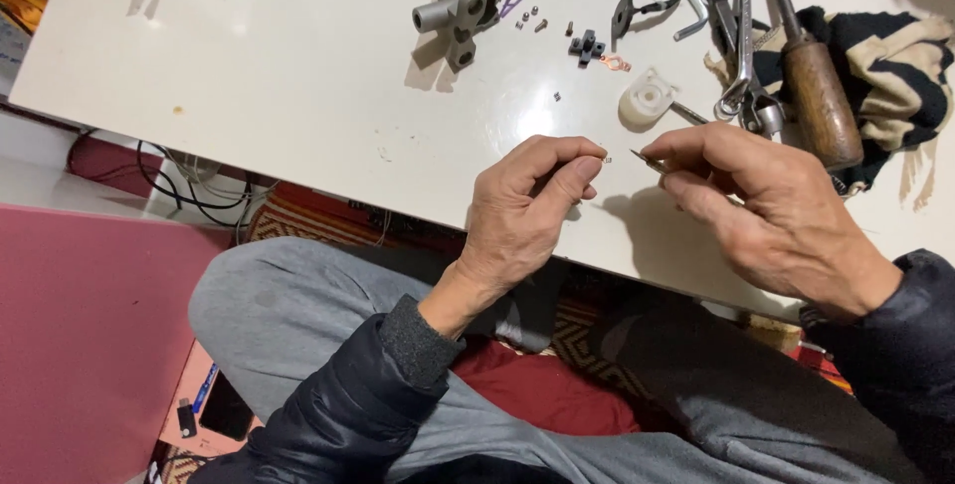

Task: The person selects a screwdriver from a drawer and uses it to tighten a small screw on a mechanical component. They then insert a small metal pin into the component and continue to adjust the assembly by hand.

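Note:
Over the near edge of a white table point(249, 66), my left hand point(527, 210) pinches a tiny metal part point(607, 158) between thumb and forefinger. My right hand point(766, 210) is just to its right, fingers closed on a thin pointed metal tool point(649, 160) whose tip points at the tiny part, a small gap apart. A round white plastic piece point(647, 102) lies on the table just beyond the two hands.
A grey metal valve-like body point(456, 8) and small screws point(532, 18) lie at the back. A small black block point(587, 46), a copper ring point(617, 63), wrenches point(741, 36) and a wooden-handled tool point(818, 96) on a dark and cream cloth point(895, 76) sit at the right. Cables point(189, 191) hang below left.

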